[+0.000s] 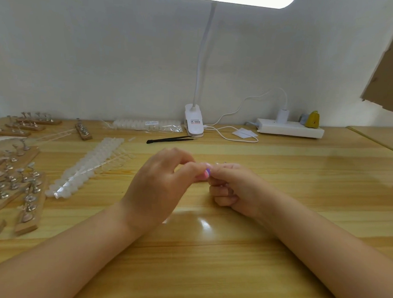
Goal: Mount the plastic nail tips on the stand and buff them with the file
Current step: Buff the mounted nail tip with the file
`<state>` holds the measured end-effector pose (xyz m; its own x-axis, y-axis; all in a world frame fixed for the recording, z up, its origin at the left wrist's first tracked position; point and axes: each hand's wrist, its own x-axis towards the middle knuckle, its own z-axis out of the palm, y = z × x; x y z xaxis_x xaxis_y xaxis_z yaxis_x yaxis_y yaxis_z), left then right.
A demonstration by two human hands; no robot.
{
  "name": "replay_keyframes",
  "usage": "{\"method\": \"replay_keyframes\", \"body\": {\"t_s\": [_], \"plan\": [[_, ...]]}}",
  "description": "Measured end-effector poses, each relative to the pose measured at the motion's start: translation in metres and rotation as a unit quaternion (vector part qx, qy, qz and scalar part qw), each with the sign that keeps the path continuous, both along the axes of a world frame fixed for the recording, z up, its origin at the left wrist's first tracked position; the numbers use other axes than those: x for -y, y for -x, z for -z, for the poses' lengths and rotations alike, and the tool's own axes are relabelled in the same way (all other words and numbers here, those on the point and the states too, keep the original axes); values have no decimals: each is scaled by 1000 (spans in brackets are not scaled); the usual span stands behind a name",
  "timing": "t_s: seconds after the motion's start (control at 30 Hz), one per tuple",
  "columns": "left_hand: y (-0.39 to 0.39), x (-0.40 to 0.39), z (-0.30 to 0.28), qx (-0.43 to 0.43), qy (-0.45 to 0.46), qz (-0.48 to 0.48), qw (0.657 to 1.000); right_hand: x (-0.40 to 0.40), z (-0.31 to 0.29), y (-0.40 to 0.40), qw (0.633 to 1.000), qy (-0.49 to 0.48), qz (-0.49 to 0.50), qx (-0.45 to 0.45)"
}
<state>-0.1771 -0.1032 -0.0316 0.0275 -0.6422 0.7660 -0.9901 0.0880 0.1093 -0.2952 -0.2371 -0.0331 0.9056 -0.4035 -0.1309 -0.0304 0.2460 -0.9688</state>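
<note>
My two hands meet above the middle of the wooden table (210, 249). My right hand (232, 188) is curled into a loose fist and grips a small pink and purple file (206, 173), whose end shows at its fingertips. My left hand (161, 183) pinches thumb and forefinger together right against that end; the small clear nail tip between them is almost hidden. Strips of clear nail tips (88, 167) lie to the left. Wooden stands with metal holders (22, 187) are spread along the left edge.
More stands (36, 121) sit at the back left. A bagged strip of tips (147, 124), black tweezers (169, 139), a white clip lamp (193, 122) with its cable and a white power strip (289, 128) line the back by the wall.
</note>
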Motion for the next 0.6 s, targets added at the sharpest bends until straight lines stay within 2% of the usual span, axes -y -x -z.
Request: {"method": "replay_keyframes", "body": {"t_s": [0.07, 0.17, 0.23, 0.33, 0.43, 0.6], "plan": [[-9, -2, -3, -30, -3, -43, 999, 1, -1, 1, 1000, -30, 6, 0], [-6, -1, 1, 61, 48, 3, 997, 1, -1, 1, 999, -40, 5, 7], [1, 1, 5, 110, 43, 51, 992, 1, -1, 2, 1000, -17, -21, 12], [-4, 2, 5, 51, 15, 33, 998, 2, -4, 3, 999, -9, -44, 6], [-16, 0, 1, 26, 52, -2, 998, 3, -2, 2, 999, -22, -36, 6], [3, 5, 6, 62, 52, 143, 986, 3, -2, 2, 997, 4, -70, 22]]}}
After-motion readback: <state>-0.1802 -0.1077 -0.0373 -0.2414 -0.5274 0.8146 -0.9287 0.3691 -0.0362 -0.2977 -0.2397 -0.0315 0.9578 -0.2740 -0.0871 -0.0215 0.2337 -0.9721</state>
